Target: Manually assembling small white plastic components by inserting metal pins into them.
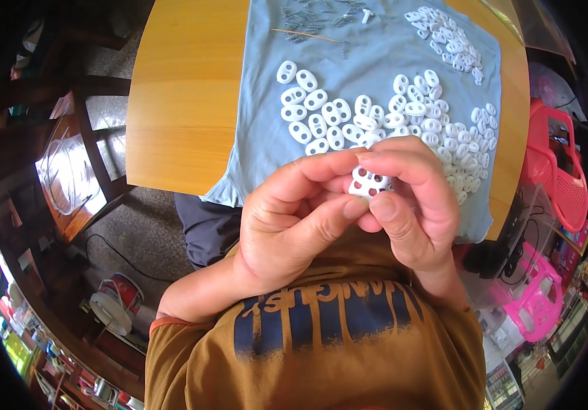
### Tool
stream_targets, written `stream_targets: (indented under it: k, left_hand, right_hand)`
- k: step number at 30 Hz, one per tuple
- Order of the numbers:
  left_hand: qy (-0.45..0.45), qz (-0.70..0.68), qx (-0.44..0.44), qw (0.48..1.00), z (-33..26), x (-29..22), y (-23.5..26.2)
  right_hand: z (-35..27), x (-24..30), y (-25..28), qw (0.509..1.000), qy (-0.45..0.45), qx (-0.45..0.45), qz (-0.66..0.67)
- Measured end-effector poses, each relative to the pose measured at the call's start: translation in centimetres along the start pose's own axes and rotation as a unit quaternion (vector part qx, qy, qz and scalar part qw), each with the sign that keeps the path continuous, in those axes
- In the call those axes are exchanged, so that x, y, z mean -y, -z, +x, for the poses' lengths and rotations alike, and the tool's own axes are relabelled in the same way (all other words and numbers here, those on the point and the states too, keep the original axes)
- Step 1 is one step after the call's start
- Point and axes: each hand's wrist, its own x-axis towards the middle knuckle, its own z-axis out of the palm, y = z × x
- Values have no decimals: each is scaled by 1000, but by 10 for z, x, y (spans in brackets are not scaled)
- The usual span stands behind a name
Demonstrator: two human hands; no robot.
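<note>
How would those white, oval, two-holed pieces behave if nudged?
The white, oval, two-holed pieces look like smooth plastic, so probably stiff; being pierced, likely light. Several lie flat, so they'd probably slide, not roll, across the light-blue cloth.

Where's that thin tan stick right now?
In the head view, the thin tan stick lies near the top, on the left part of the blue cloth, among dark coil springs.

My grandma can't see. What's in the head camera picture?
A person's left hand and right hand pinch white holed plastic. Beyond, white two-holed cord locks and coil springs lie on blue cloth over a wooden table.
</note>
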Motion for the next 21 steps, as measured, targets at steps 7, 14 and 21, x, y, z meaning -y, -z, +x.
stream_targets:
  k: [7, 14, 21]
  left_hand:
    - [-22, -7, 1, 1000, -2, 4, -1]
    - [-34, -3, -19, 999, -5, 5, -8]
    - [-79, 49, -25, 995, -9, 8, -7]
  right_hand:
    - [-6, -1, -7, 999, -23, -26, 9]
    - [-7, -5, -10, 999, 27, -37, 24]
    - [-9, -8, -16, 997, 46, -56, 8]
